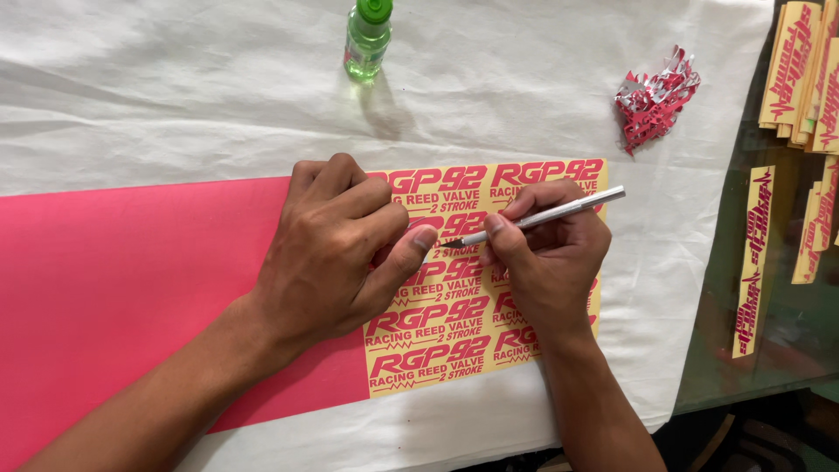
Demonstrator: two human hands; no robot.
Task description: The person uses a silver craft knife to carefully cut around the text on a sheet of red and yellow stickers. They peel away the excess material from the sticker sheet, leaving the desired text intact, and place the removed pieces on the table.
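Observation:
A yellow backing sheet with rows of red cut-out sticker lettering [437, 350] lies at the right end of a long pink vinyl sheet [114, 280]. My left hand [336, 249] rests curled on the yellow sheet, fingers closed and thumb pressing down near the blade tip. My right hand [551, 258] grips a slim silver craft knife [559, 210], its tip pointing left onto the lettering beside my left thumb.
A white cloth [218, 87] covers the table. A small green bottle [367, 39] stands at the far edge. A crumpled pile of red and silver vinyl scraps [655, 96] lies at the right. Finished yellow sticker strips [756, 253] lie on the glass at the far right.

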